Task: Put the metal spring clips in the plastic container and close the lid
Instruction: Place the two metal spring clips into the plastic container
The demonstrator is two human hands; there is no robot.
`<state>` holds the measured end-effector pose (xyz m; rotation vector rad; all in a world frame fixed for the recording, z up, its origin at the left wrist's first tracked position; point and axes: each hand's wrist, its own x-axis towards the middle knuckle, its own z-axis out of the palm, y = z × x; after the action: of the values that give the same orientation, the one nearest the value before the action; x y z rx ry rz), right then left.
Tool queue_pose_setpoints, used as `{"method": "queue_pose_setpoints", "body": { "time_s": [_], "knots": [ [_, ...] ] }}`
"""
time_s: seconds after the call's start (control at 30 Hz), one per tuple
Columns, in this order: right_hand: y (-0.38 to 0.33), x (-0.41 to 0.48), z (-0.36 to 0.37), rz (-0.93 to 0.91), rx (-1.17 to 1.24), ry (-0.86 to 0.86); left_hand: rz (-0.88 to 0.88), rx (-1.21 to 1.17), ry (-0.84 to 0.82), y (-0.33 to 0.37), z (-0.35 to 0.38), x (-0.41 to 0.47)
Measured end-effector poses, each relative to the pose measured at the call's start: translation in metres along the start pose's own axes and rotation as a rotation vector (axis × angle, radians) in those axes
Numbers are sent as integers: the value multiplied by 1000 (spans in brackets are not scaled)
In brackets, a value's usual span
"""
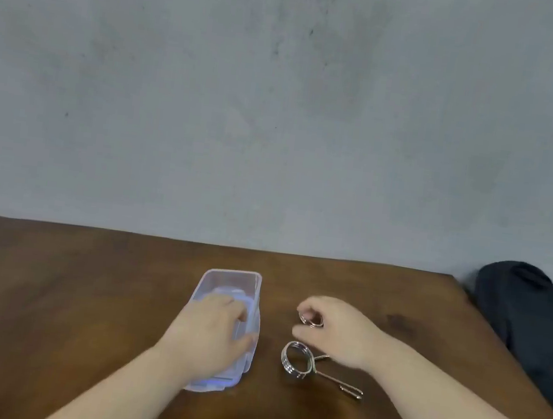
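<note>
The plastic container [228, 293] lies on the brown worktop [86, 291], and all places here are given from it. The left hand [211, 332] rests on the near part of the container, fingers spread flat over what seems to be the lid [241, 353]; the picture is blurred there, so I cannot tell if the lid is loose or sitting on the box. Just to the right of the container, the right hand [333, 329] is closed on one metal spring clip [311, 320], holding its coil between thumb and fingers. A second spring clip [299, 361] lies on the worktop, also to the right of the container but nearer to the person, with its two handles pointing away from the box. To do this step well, I think the right hand should lift the clip clear before moving sideways, so its handles do not catch the other clip, while the left hand steadies the light container and leaves the opening free.
</note>
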<state>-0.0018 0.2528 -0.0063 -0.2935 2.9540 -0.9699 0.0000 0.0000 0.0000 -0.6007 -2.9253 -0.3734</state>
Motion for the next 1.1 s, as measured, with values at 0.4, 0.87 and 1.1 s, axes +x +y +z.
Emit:
{"method": "queue_pose_setpoints", "body": {
  "time_s": [0.4, 0.87, 1.1],
  "knots": [
    [41, -17, 36, -4, -557, -174, -45, 330, -1, 10, 33, -37],
    [48, -22, 50, 112, -313, -129, -93, 317, -110, 2, 36, -44],
    [20, -16, 20, 31, -43, 35, 204, 255, -29, -33, 41, -47]
  ]
}}
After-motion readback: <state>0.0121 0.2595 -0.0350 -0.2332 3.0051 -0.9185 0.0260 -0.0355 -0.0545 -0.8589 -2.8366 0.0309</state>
